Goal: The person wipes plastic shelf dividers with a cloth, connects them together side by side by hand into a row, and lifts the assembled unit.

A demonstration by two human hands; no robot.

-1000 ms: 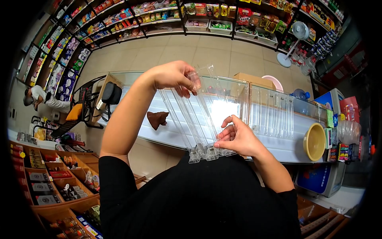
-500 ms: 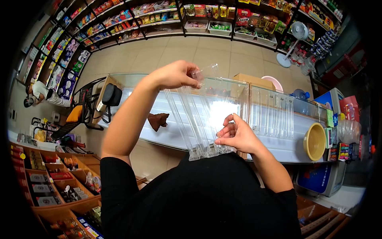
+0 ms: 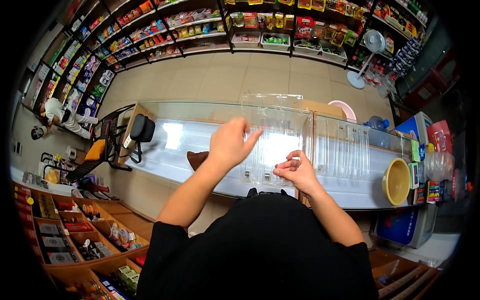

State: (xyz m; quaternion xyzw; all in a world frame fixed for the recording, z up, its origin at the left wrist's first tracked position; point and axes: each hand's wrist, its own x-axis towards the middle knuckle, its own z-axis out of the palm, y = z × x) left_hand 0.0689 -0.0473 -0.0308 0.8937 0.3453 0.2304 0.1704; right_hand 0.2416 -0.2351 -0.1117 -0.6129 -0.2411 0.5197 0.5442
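A clear plastic divided tray (image 3: pixel 272 125) lies lengthwise on the glass counter (image 3: pixel 195 112) in front of me. My left hand (image 3: pixel 230 142) is beside its left edge, thumb stretched away from the fingers, with nothing held. Near the tray's lower right part, my right hand (image 3: pixel 298 173) has thumb and index finger pinched together on the clear plastic. To the right lies another group of clear plastic channels (image 3: pixel 342 147). A brown object (image 3: pixel 197 159) shows left of my left wrist, partly hidden by it.
A black case (image 3: pixel 142 129) sits at the counter's left end, a yellow basin (image 3: pixel 395 181) at the right. Beyond are a pink basin (image 3: pixel 343 108), a cardboard box (image 3: pixel 322 108) and a fan (image 3: pixel 374 42). A person (image 3: pixel 65 117) is at the far left, near shelves.
The clear tray has gone from tilted up in both hands to lying lower on the counter. My left hand has let go of its upper edge and moved down toward me.
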